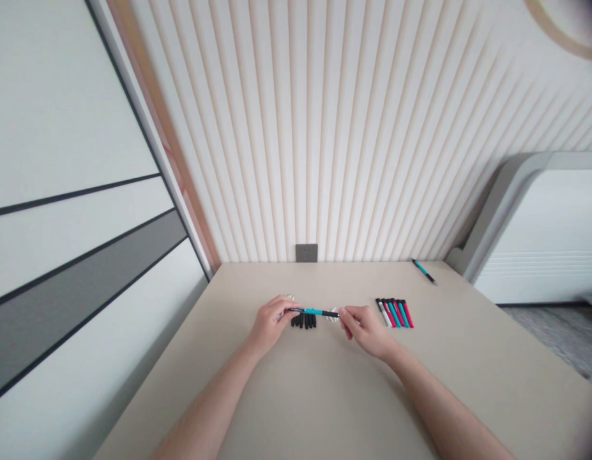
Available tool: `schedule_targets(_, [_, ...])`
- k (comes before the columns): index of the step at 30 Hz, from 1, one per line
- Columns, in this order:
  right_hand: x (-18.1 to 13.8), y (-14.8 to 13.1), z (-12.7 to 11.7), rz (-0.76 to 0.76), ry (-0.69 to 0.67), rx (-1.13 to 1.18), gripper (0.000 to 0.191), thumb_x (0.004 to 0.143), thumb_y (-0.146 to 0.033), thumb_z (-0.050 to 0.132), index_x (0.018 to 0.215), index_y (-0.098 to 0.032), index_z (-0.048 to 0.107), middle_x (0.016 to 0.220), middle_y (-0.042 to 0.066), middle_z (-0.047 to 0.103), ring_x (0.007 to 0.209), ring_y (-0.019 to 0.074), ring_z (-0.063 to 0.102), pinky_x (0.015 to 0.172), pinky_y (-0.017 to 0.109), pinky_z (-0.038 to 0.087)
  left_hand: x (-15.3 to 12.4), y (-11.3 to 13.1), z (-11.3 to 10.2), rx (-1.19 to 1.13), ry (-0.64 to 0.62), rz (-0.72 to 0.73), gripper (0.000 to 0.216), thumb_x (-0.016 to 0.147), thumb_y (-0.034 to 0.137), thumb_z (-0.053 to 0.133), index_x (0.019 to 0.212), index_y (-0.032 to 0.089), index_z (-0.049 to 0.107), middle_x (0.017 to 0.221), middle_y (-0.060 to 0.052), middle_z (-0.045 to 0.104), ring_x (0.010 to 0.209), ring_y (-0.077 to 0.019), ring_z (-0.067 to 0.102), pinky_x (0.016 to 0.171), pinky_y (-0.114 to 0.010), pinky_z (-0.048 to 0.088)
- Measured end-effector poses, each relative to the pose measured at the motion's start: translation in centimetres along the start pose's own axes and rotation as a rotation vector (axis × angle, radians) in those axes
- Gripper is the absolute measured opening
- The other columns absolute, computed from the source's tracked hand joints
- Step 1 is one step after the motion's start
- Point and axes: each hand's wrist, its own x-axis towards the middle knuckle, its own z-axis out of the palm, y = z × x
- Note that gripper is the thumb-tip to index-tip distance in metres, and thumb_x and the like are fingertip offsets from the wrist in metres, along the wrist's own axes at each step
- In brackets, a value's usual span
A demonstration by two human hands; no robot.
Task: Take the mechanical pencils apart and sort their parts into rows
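Note:
Between my two hands a teal and black pen (315, 312) is held level above the table. My left hand (271, 322) pinches its black left end. The fingertips of my right hand (365, 329) are closed at its right tip. Below the pen lies a row of several black pen parts (304, 321), partly covered by it. Small white pieces (332, 315) lie just left of my right fingers, and a few more whitish pieces (290, 297) show behind my left hand.
Right of my right hand several white, red and teal pieces with black ends (395, 313) lie side by side. A teal and black pen (424, 271) rests at the table's (305, 396) back right. Behind stands a ribbed wall with a dark socket (306, 253); a white bed headboard (539, 236) is at right.

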Motion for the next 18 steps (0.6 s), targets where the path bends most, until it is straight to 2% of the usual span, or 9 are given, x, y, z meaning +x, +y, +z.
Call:
schedule_targets(4, [0.1,0.5,0.5,0.097,-0.055,0.109,0.062,0.096,-0.056,0.03,0.049,-0.019,0.045,0.043,-0.002,0.045,0.044,0.0102,0.041,0.05,0.023,0.034,0.0,0.2,0.1,-0.009,0.001,0.013,0.014,0.09,0.028,0.06,0.095,0.019,0.07,0.089,-0.006,0.068,0.083,-0.0162,0.064,0.075,-0.027,0.051])
schedule_targets(6, [0.3,0.6,0.7,0.055,-0.005,0.077,0.058,0.097,-0.054,0.03,0.058,-0.018,0.054,0.052,0.0,0.054,0.05,0.0115,0.047,0.054,0.024,0.037,-0.1,0.1,0.1,-0.009,0.028,-0.032,0.014,0.089,0.029,0.061,0.094,0.019,0.07,0.09,-0.006,0.068,0.08,-0.0154,0.063,0.07,-0.026,0.051])
schedule_targets(8, [0.4,0.7,0.7,-0.029,0.077,-0.001,0.045,0.097,-0.05,0.035,0.079,-0.018,0.063,0.072,0.003,0.065,0.065,0.0143,0.056,0.062,0.025,0.041,-0.1,0.0,0.1,-0.009,0.04,-0.07,0.015,0.089,0.03,0.061,0.093,0.019,0.07,0.09,-0.006,0.068,0.077,-0.0148,0.062,0.067,-0.025,0.05])
schedule_targets(10, [0.4,0.7,0.6,-0.107,0.113,-0.089,0.035,0.097,-0.045,0.04,0.095,-0.02,0.065,0.087,0.005,0.068,0.078,0.0171,0.059,0.07,0.027,0.043,-0.1,-0.2,0.2,-0.01,0.033,-0.092,0.014,0.088,0.03,0.062,0.093,0.019,0.07,0.09,-0.006,0.068,0.075,-0.0142,0.061,0.067,-0.024,0.048])
schedule_targets(16, [0.4,1.2,0.7,-0.185,0.089,-0.285,0.027,0.096,-0.04,0.046,0.102,-0.023,0.066,0.09,0.005,0.071,0.083,0.0192,0.062,0.08,0.032,0.043,-0.1,-0.5,0.3,-0.016,0.025,-0.169,0.015,0.088,0.03,0.062,0.094,0.019,0.068,0.091,-0.005,0.066,0.074,-0.0133,0.059,0.066,-0.024,0.046])
schedule_targets(18, [0.5,1.3,0.7,-0.21,0.093,-0.318,0.028,0.098,-0.038,0.043,0.098,-0.023,0.067,0.087,0.004,0.071,0.081,0.0181,0.062,0.081,0.031,0.041,-0.1,-0.4,0.3,-0.02,0.022,-0.183,0.015,0.088,0.03,0.061,0.094,0.019,0.069,0.092,-0.005,0.066,0.075,-0.0137,0.059,0.066,-0.024,0.045])
